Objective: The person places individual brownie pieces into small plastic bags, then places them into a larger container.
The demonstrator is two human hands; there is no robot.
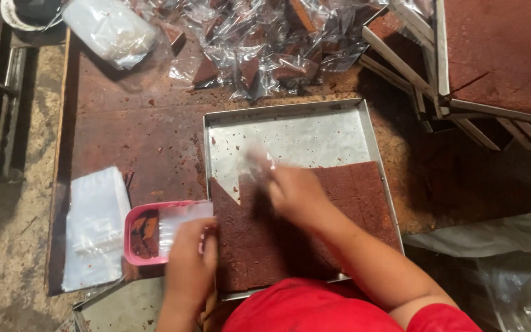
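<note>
A square metal tray (pixel 216 123) lies before me, its near half filled with a brown cake slab (pixel 351 190) cut into squares. My right hand (pixel 290 187) is blurred over the slab's far left edge, its fingers closed around a clear plastic wrapper (pixel 258 161). My left hand (pixel 190 261) rests at the tray's left rim, fingers curled on a clear plastic sheet (pixel 179 222) that lies over a small pink container (pixel 135 218) holding dark crumbs.
A stack of clear plastic bags (pixel 93 227) lies left of the pink container. Several wrapped cake pieces (pixel 265 46) are heaped at the back. More trays of brown cake (pixel 499 55) are stacked at the right. A white plastic bundle (pixel 109 27) sits back left.
</note>
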